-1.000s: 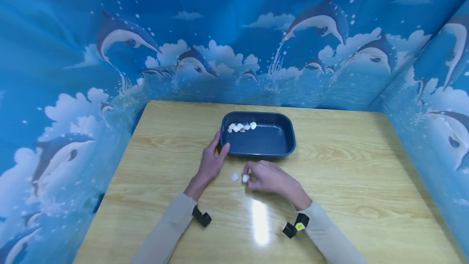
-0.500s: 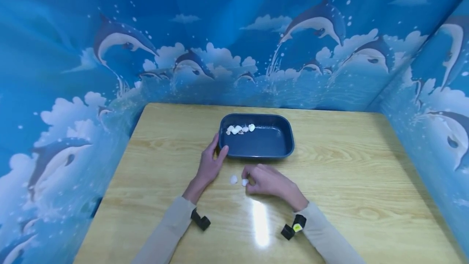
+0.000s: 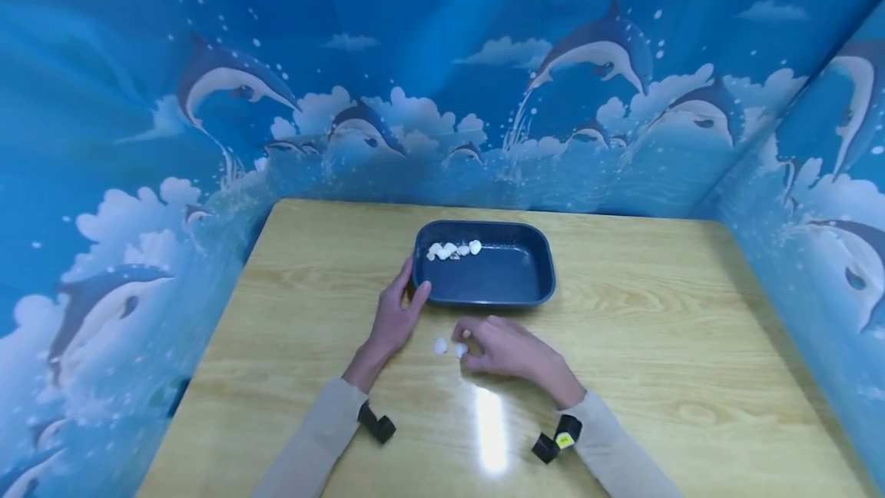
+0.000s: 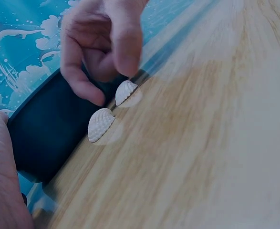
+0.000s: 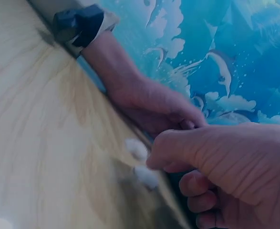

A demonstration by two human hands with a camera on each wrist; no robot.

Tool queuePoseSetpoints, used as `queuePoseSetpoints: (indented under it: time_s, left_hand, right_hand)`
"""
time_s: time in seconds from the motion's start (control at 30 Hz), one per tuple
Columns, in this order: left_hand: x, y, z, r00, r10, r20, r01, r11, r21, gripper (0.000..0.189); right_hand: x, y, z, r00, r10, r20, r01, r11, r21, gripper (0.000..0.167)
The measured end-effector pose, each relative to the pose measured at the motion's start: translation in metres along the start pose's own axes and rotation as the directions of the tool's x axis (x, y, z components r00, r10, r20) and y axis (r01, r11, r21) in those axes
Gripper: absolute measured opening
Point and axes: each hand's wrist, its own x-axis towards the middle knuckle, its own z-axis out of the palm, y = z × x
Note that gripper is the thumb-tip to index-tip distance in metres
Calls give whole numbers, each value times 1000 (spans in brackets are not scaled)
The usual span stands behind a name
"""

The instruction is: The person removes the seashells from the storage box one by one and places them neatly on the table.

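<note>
My left hand [image 3: 392,321] holds the near left corner of a dark blue rectangular tray [image 3: 546,294], thumb at the rim and fingers along the outer left side. Just in front of the tray, two white ribbed seashells stand on the table: a left seashell [image 3: 440,346] and a right seashell [image 4: 126,92]. Over the right one hovers my right hand [image 3: 508,348], its thumb and index finger spread apart. In the left wrist view both seashells rest on the wood, with nothing between the right fingertips. Several seashells [image 3: 448,250] lie in a row inside the tray, towards its back left.
The light wooden table [image 3: 657,344] ends at the back against a blue curtain [image 3: 429,60] printed with dolphins. A similar curtain runs along the right side. Each wrist carries a small black camera, such as the left wrist camera [image 3: 376,424].
My right thumb and index finger have parted from the right seashell, which now stands on the table. The left hand keeps its place at the tray. The head view has shifted slightly.
</note>
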Motion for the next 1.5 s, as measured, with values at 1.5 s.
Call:
queuePoseSetpoints:
  time_s: [1.5]
  left_hand:
    - [2, -3, 0, 1000, 18, -7, -18, 1000, 7, 73]
  right_hand:
    - [96, 66, -84, 952, 289, -97, -304, 925, -229, 41]
